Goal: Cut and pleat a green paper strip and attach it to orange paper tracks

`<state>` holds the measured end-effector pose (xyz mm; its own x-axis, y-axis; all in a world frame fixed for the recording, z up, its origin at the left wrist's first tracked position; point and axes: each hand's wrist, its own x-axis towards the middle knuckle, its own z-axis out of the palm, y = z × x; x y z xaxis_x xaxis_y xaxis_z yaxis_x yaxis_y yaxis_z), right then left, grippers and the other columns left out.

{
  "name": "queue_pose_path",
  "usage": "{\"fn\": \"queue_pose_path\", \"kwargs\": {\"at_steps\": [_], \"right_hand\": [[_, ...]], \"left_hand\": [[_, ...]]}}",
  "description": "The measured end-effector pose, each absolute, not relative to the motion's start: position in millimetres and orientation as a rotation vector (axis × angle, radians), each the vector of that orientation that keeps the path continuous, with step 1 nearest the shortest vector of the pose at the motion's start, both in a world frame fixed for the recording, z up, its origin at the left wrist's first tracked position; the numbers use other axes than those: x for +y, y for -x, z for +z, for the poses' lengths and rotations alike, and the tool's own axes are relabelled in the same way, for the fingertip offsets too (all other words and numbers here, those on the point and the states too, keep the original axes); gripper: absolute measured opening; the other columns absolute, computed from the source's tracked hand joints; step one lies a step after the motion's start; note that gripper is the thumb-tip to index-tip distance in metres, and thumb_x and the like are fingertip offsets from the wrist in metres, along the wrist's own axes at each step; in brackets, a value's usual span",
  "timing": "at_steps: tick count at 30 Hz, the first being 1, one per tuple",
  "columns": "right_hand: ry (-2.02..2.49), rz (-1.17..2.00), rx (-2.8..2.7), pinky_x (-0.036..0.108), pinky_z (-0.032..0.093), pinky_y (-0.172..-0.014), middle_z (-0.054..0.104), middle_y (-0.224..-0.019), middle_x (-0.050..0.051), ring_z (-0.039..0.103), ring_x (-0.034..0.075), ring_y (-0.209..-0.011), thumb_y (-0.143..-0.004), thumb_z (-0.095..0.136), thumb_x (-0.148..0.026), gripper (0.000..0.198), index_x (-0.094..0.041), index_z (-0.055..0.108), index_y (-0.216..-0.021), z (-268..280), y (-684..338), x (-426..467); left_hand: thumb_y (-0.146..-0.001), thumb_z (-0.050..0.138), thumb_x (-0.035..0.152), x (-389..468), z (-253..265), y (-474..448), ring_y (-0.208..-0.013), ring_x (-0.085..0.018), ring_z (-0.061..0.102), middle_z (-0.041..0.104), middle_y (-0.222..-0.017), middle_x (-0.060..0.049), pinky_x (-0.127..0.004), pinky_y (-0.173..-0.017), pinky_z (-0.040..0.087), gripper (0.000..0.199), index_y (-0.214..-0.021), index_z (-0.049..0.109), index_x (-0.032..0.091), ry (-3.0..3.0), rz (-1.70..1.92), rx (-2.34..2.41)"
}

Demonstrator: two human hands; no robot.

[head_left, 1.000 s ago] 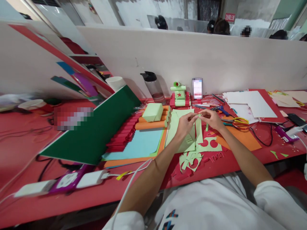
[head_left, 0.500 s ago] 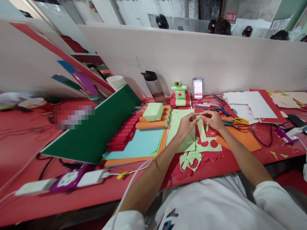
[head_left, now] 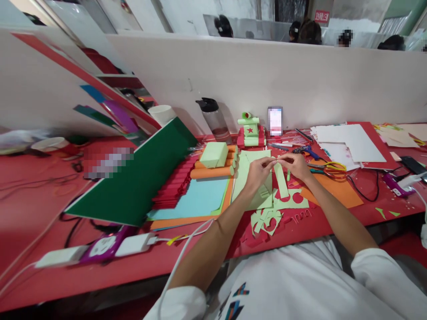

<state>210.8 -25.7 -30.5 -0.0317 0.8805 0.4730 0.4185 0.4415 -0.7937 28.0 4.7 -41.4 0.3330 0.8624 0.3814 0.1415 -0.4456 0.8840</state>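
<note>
Fingertips of my left hand (head_left: 260, 172) and my right hand (head_left: 296, 166) meet, pinched on the upper end of a light green paper strip (head_left: 281, 180). The strip hangs down toward me, and its gripped end is partly hidden by the fingers. Under my left hand lie light green sheets (head_left: 242, 178). Close below the strip is a green offcut with round holes (head_left: 291, 204), with a pile of green scraps (head_left: 266, 221) nearer me. Behind my hands stands a green and red paper tank model (head_left: 251, 131) with a red star.
On the left are a green paper box (head_left: 213, 154) on orange paper rolls (head_left: 213, 172), red folded strips (head_left: 173, 186) and a leaning dark green board (head_left: 133, 178). A bottle (head_left: 215, 120) and phone (head_left: 275, 121) stand behind. Scissors (head_left: 328, 168) lie right, on orange paper (head_left: 340, 191).
Both hands stay pinched on the strip with only slight finger movement. The strip's lower end has shifted slightly to the right. The view has moved a little.
</note>
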Motion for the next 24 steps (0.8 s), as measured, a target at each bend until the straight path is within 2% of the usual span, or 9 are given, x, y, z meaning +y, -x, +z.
{"fn": "queue_pose_path", "kwargs": {"at_steps": [13, 17, 20, 24], "right_hand": [[1.148, 0.589, -1.656, 0.034, 0.054, -0.08, 0.078, -0.093, 0.006, 0.071, 0.021, -0.085, -0.086, 0.066, -0.032, 0.016, -0.021, 0.076, -0.091, -34.9, -207.9, -24.6], [1.141, 0.546, -1.701, 0.032, 0.052, -0.078, 0.076, -0.089, 0.005, 0.069, 0.02, -0.082, -0.086, 0.063, -0.029, 0.013, -0.02, 0.073, -0.088, -33.6, -204.2, -25.6], [1.173, 0.48, -1.732, 0.032, 0.05, -0.074, 0.072, -0.082, 0.004, 0.065, 0.019, -0.075, -0.085, 0.059, -0.023, 0.011, -0.02, 0.069, -0.084, -32.6, -200.3, -26.5], [1.197, 0.439, -1.712, 0.031, 0.05, -0.074, 0.07, -0.08, 0.003, 0.064, 0.019, -0.074, -0.084, 0.057, -0.02, 0.009, -0.02, 0.065, -0.082, -30.9, -198.7, -27.9]], "left_hand": [[-0.088, 0.065, 0.043, 7.9, -41.9, -24.6, -0.071, -0.02, 0.066, 0.076, -0.081, -0.006, -0.032, -0.07, 0.05, 0.026, -0.089, 0.076, 0.02, -1.982, 1.111, 0.976], [-0.09, 0.06, 0.035, 5.5, -38.7, -23.2, -0.068, -0.019, 0.063, 0.073, -0.077, -0.004, -0.031, -0.067, 0.046, 0.021, -0.088, 0.074, 0.02, -2.136, 1.113, 1.002], [-0.09, 0.055, 0.028, 3.9, -36.6, -23.2, -0.069, -0.019, 0.061, 0.073, -0.081, -0.004, -0.032, -0.068, 0.044, 0.019, -0.087, 0.073, 0.021, -2.233, 1.103, 0.985], [-0.091, 0.055, 0.03, 3.4, -36.2, -23.8, -0.071, -0.019, 0.062, 0.074, -0.085, -0.004, -0.031, -0.069, 0.044, 0.019, -0.09, 0.072, 0.022, -2.246, 1.077, 1.001]]}}
